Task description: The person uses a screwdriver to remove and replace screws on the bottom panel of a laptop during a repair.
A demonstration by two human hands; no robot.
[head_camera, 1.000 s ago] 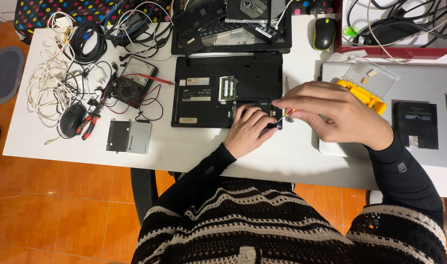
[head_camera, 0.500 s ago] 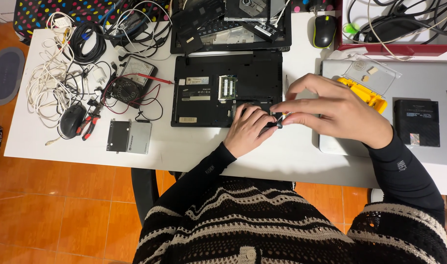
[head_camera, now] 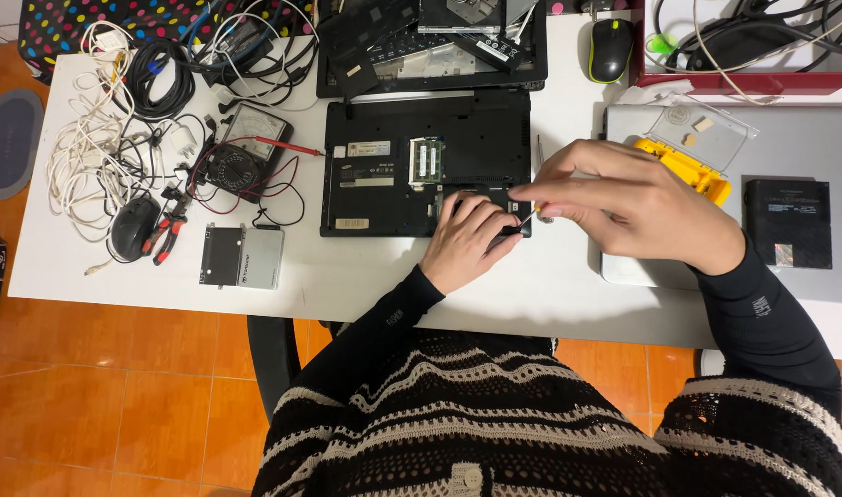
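On the far left of the white table lies a heap of white cables. Next to it are a black mouse and red pliers. A meter with red and black wires sits nearby, and a flat silver drive lies just below it.

In the middle is a black laptop, turned upside down with its bottom open. The left hand rests flat on the laptop's near right corner, fingers together, pressing down. The right hand is just beside it, fingers pinched together on a thin screwdriver. The tip points at that same corner, close to the left fingers.

Further right, a yellow box with a clear lid sits on a grey laptop. A small black box lies there too.
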